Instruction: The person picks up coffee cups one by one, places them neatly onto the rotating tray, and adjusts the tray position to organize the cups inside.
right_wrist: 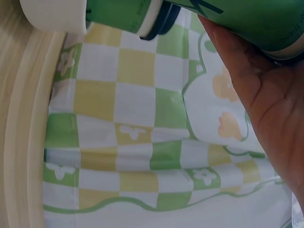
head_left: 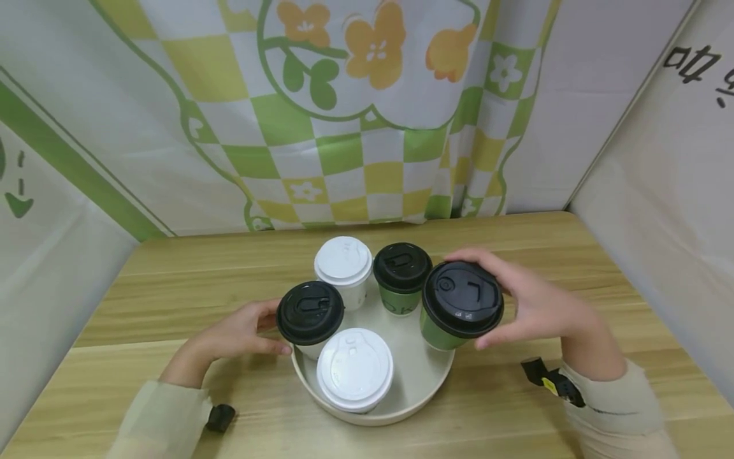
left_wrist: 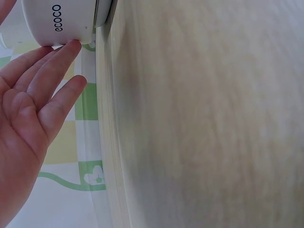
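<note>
My right hand (head_left: 545,306) grips a large green paper cup (head_left: 438,331) with a black lid, over the right side of a round pale tray (head_left: 418,392). In the right wrist view the palm lies along this green cup (right_wrist: 256,21). My left hand (head_left: 246,331) is at the tray's left edge, beside a white cup with a black lid (head_left: 309,312). In the left wrist view its fairly straight fingers touch a white cup (left_wrist: 59,23) lettered "ecoco". Also on the tray are two white-lidded cups, one at front (head_left: 355,370) and one behind (head_left: 344,261), and a smaller green cup (head_left: 400,299).
The tray stands on a wooden table (head_left: 218,280). Behind it hangs a checked, flower-printed cloth (head_left: 344,153). White fabric walls border the table at left (head_left: 63,255) and right (head_left: 659,223). The cups stand close together.
</note>
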Motion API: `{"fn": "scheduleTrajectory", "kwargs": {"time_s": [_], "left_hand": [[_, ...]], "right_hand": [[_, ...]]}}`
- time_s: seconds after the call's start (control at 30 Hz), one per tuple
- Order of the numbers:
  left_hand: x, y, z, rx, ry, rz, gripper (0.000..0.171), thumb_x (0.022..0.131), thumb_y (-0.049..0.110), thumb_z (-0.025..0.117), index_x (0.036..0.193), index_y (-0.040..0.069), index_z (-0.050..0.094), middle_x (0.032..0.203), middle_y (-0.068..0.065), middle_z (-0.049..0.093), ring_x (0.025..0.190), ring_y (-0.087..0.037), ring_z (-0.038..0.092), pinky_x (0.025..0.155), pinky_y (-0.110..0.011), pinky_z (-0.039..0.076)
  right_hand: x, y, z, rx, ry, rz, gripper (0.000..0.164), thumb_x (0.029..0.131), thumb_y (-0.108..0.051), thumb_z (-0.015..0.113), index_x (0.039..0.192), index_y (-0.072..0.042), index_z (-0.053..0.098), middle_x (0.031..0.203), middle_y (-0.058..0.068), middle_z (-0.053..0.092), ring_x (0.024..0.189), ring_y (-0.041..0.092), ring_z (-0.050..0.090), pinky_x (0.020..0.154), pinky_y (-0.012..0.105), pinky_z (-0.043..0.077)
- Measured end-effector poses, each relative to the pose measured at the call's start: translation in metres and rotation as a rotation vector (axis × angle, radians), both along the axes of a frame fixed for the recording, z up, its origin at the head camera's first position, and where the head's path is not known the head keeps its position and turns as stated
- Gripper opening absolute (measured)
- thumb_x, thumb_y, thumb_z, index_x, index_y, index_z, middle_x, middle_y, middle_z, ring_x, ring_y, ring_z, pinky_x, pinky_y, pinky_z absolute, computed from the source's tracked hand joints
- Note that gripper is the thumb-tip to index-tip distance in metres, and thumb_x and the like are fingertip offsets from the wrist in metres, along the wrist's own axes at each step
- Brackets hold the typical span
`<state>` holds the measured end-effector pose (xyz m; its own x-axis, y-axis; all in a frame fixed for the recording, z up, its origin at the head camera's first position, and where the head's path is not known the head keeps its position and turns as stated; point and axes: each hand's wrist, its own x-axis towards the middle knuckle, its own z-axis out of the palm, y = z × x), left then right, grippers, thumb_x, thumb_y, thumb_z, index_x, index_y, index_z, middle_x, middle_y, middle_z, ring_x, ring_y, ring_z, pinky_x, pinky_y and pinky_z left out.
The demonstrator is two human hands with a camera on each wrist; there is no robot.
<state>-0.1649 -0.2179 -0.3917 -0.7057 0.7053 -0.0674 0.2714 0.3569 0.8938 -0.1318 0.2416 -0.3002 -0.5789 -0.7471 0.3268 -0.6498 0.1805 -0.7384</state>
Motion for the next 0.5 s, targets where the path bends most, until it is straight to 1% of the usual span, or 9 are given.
{"fn": "scheduleTrajectory", "kwargs": {"time_s": [0.07,0.27,0.37,0.5], "left_hand": [[0.000,0.000,0.000,-0.004,0.005,0.001,0.064,0.083,0.013,0.081,0.136,-0.007,0.051,0.134,-0.026,0.059,0.119,0.009,0.056,0.104,-0.011,0.042],[0.000,0.000,0.000,-0.012,0.012,0.004,0.064,0.082,0.015,0.081,0.135,-0.006,0.052,0.134,-0.024,0.060,0.120,0.009,0.055,0.104,-0.011,0.041],[0.000,0.000,-0.001,-0.014,0.013,0.006,0.063,0.082,0.015,0.081,0.134,-0.005,0.053,0.134,-0.022,0.061,0.121,0.009,0.054,0.105,-0.010,0.040],[0.001,-0.001,-0.001,-0.014,0.016,0.011,0.063,0.082,0.015,0.081,0.135,-0.004,0.053,0.135,-0.022,0.060,0.121,0.010,0.053,0.105,-0.010,0.040]], "right_hand": [[0.000,-0.003,-0.002,0.009,0.009,0.017,0.106,0.063,-0.007,0.093,0.150,-0.003,0.032,0.142,0.008,0.052,0.131,0.016,0.052,0.110,0.022,0.043],[-0.002,-0.014,-0.009,0.025,0.018,0.063,0.104,0.066,-0.016,0.093,0.149,-0.003,0.033,0.141,0.005,0.054,0.130,0.016,0.053,0.112,0.024,0.042],[-0.001,-0.019,-0.012,0.035,0.009,0.080,0.103,0.068,-0.021,0.092,0.150,-0.004,0.032,0.140,0.004,0.055,0.130,0.018,0.054,0.114,0.025,0.040],[0.001,-0.024,-0.016,0.074,-0.014,0.070,0.102,0.070,-0.026,0.091,0.151,-0.011,0.032,0.141,0.001,0.054,0.132,0.017,0.052,0.116,0.026,0.038]]}}
